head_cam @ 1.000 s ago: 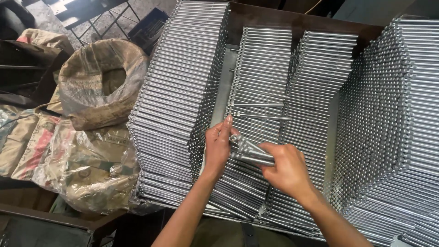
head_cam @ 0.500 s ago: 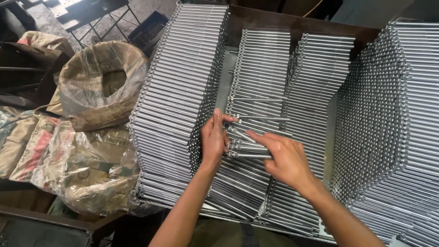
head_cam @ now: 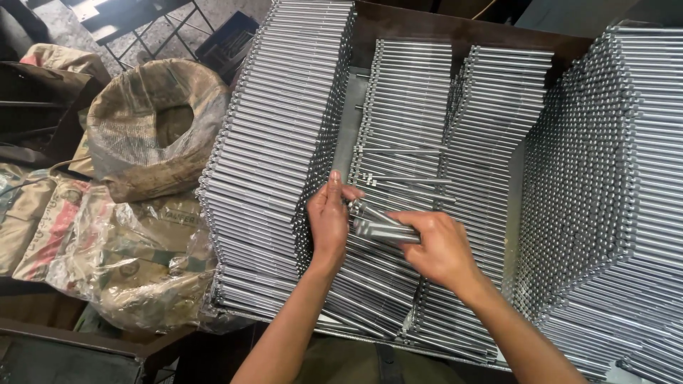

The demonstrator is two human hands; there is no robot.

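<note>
Your hands meet over the middle rod stack (head_cam: 398,142); taller stacks (head_cam: 277,142) flank it left and right, and sacks (head_cam: 153,128) lie further left.

Rod stack (head_cam: 612,199) cut off at right edge.

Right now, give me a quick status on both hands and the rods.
Right hand closed on a small bundle of metal rods. Left hand squaring the bundle's end. Below, stacked rod rows; nothing blocking.

A small bundle of grey metal rods (head_cam: 384,229) lies level, gripped above the stacked rows.
</note>
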